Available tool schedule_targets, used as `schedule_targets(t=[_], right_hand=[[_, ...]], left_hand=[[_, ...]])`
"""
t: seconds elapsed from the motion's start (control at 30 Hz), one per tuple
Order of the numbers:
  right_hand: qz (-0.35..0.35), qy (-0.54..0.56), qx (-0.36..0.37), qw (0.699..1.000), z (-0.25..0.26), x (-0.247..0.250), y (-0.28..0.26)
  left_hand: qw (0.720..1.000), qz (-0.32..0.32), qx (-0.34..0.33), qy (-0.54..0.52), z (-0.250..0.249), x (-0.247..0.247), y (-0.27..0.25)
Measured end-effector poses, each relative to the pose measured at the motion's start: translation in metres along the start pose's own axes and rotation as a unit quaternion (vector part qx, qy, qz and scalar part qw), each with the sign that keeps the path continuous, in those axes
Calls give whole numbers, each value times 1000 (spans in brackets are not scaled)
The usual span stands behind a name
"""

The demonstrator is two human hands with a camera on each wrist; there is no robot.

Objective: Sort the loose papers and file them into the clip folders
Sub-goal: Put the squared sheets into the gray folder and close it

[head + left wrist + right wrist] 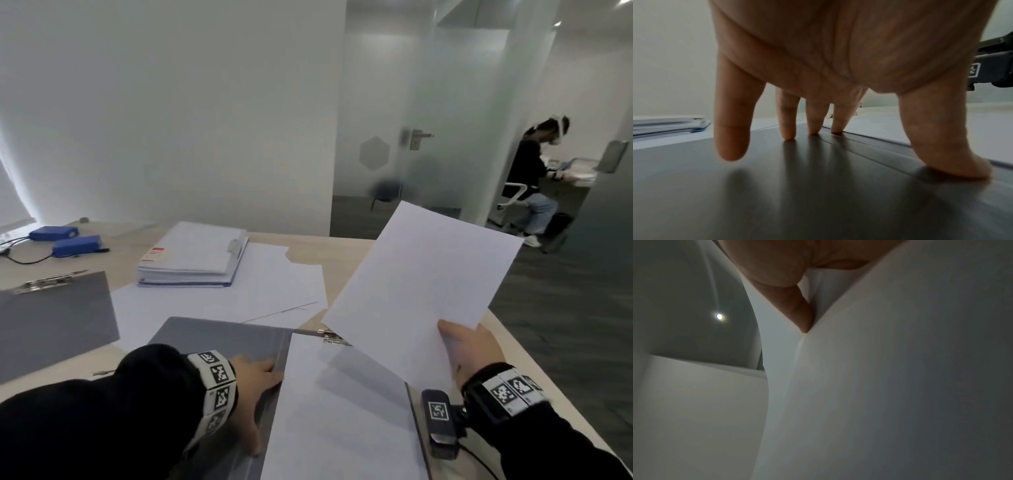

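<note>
Right wrist thumb [797, 313] pinching sheet [900, 386]

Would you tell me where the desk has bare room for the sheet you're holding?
Bare wood shows by the blue boxes at far left, and a strip right of the open folder, near the right hand. The middle is crowded with loose papers and the binder.

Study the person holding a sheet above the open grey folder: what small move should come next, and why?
Probably lower the sheet pinched in the right hand onto the paper already in the grey folder, since the left hand presses its cover flat.
</note>
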State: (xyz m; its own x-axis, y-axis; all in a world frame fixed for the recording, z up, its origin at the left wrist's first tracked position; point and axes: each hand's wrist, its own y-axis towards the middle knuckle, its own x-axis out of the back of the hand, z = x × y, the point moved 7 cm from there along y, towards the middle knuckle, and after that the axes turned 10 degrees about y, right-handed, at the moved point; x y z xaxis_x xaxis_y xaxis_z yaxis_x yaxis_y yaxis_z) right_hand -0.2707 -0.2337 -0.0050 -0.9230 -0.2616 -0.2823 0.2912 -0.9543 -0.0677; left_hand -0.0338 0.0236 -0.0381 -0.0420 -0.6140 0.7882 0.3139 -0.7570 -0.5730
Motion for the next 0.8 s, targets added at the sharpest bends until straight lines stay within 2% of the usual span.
schedule_targets(t=[0.4, 0.53, 0.6, 0.67, 0.7, 0.8], right_hand=[[-41, 58, -16, 997, 25, 51, 9], [-50, 43, -17, 998, 22, 74, 18], [-51, 34, -24, 998, 20, 80, 17], [-46, 22, -21, 998, 16, 83, 16], [-43, -2, -14, 999, 15, 84, 15], [-41, 11, -14, 999, 7, 76, 15]], left_hand=[[994, -107, 3, -10, -108, 59, 55], [992, -121, -6, -49, -128, 80, 71], [984, -144, -28, -100, -129, 94, 71], [961, -171, -56, -209, -120, 102, 67], [941, -182, -68, -277, -111, 102, 65], [862, -233, -69, -444, -65, 94, 49]])
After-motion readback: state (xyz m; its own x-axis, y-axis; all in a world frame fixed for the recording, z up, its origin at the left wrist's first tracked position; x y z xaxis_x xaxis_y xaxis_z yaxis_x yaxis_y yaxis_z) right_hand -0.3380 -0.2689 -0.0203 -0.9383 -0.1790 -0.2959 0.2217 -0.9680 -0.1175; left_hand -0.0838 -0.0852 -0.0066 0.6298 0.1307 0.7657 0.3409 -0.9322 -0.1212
